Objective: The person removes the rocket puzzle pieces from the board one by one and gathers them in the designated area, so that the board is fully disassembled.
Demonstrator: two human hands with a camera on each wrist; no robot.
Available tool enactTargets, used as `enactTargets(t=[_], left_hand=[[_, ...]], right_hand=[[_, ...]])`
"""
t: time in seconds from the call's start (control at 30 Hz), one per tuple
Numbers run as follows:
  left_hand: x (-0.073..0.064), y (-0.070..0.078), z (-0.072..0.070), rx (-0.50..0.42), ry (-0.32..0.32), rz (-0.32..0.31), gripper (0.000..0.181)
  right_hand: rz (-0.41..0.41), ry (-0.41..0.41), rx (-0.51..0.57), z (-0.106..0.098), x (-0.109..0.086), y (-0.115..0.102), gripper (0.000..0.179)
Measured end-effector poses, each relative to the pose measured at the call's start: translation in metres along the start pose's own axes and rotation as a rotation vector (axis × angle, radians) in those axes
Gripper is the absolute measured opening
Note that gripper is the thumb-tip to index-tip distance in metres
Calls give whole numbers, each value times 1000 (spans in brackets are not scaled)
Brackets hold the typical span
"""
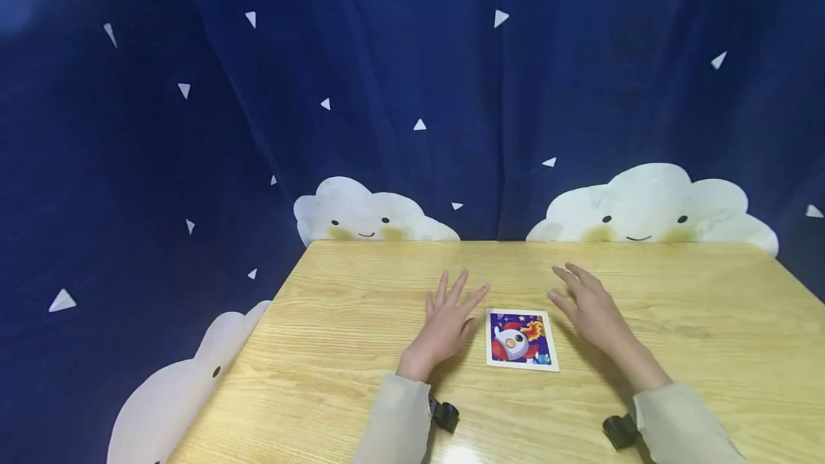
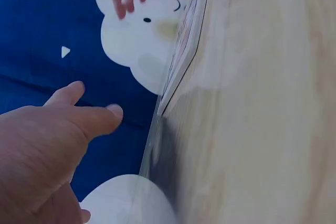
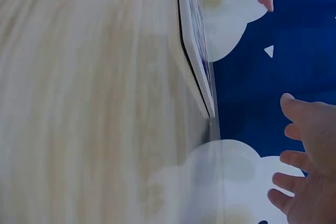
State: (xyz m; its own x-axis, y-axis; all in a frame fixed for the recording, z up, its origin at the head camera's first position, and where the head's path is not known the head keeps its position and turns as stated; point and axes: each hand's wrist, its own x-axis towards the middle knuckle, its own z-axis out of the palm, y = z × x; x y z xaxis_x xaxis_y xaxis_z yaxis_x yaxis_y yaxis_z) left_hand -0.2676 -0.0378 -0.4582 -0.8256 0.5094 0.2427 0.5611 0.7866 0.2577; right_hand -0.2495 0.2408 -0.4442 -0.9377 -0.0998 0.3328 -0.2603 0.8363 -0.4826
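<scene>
A square picture puzzle board [image 1: 522,340] with a white frame lies flat on the wooden table. Its picture shows a red and white rocket with flames on a purple starry ground. To its left my left hand [image 1: 445,328] hovers over the table, fingers spread and holding nothing. My right hand [image 1: 596,313] is on the board's other side, raised, with its fingers loosely extended and nothing in them. From the left wrist view the board [image 2: 186,45] appears edge-on, beyond the left thumb. The right wrist view also catches the board's white edge [image 3: 195,51].
The wooden table [image 1: 361,285] reaches back to a dark blue curtain [image 1: 412,77] printed with white triangles and smiling clouds. Black wrist cameras [image 1: 445,415] are strapped at both sleeves.
</scene>
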Motion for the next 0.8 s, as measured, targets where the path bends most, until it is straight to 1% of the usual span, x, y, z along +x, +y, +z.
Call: enactTargets(t=[0.07,0.2,0.33,0.47,0.6,0.67,0.8], left_hand=[[-1,3,0,8,-9,32,63],[-3,8,0,5,-42,75,62],[-4,12,0,-10,-90,102,58],[-5,17,1,4,-144,133,59],[-6,21,3,8,-196,153,61],[-6,21,5,9,-213,165,61],[-6,21,8,10,-235,167,58]], right_hand=[[0,-14,39,2,1,-1,57],[-16,-33,96,8,3,-3,53],[-48,-18,116,14,5,-3,47],[-72,-5,136,19,7,-4,42],[-77,-19,154,24,10,-8,38],[-80,-25,171,25,11,-9,36],[-102,-28,210,30,13,-11,33]])
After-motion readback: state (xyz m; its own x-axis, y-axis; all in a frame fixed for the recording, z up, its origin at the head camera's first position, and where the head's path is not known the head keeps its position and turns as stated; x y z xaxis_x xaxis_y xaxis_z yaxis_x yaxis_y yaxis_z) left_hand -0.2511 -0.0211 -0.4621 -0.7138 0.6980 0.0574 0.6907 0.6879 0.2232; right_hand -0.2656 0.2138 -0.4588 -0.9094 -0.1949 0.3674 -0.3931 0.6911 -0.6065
